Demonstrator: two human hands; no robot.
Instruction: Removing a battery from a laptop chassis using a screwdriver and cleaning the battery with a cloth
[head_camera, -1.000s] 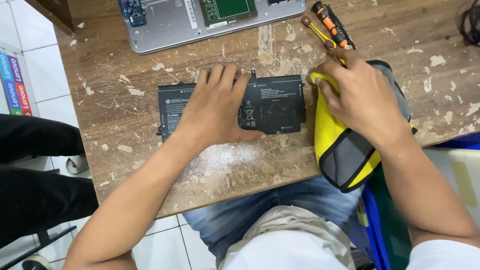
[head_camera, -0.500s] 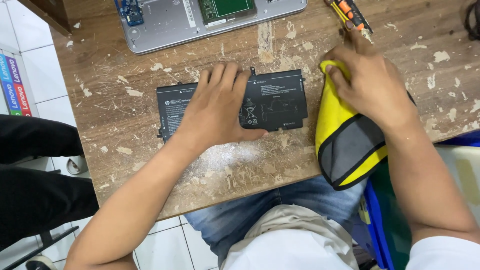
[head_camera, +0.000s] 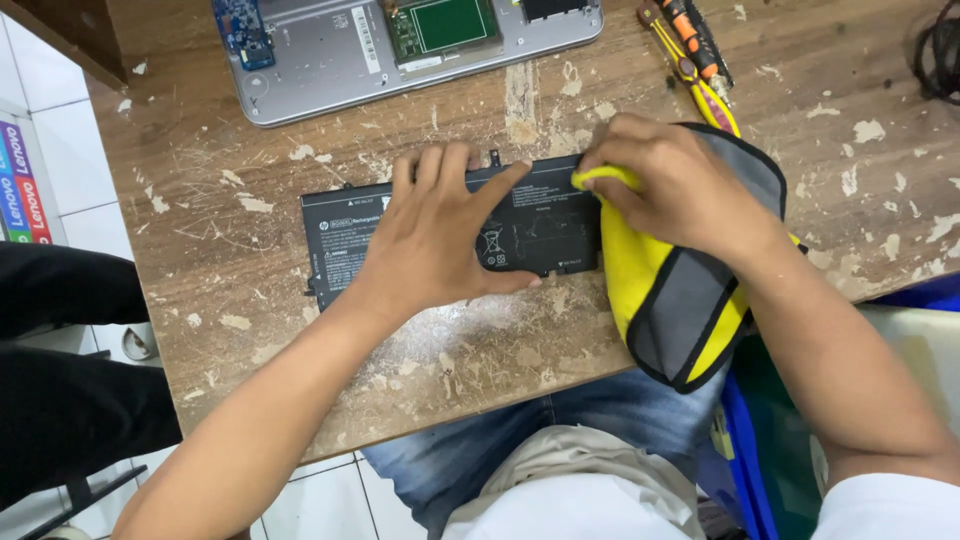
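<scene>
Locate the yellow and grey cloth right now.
Head view, right of centre: the yellow and grey cloth drapes over the table's front edge, under the right hand, touching the black battery pack.

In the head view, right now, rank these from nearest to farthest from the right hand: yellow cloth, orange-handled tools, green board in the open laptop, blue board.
1. yellow cloth: under the right hand, bunched in its fingers.
2. orange-handled tools: just beyond the hand, at the table's far edge.
3. green board: farther left, inside the open laptop.
4. blue board: farthest, at the laptop's left end.

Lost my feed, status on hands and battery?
Left hand flat on black battery. Right hand presses yellow cloth on its right end. Pliers lie clear behind.
</scene>
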